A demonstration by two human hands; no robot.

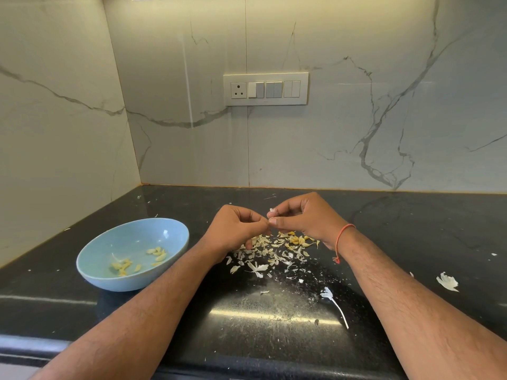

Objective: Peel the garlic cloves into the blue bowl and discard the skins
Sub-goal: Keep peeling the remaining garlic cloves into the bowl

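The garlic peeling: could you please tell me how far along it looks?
Partly done. Several peeled cloves already lie in the blue bowl. In hand: the left hand and right hand pinch a small clove between them. Left: more cloves wait on the counter, and the skins scattered there are not yet discarded.

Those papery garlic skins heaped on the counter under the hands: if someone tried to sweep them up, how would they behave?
The garlic skins look thin and curled, so probably very light and floppy, likely to scatter or cling rather than slide together. Stray flakes already dot the black counter, suggesting that they drift easily.
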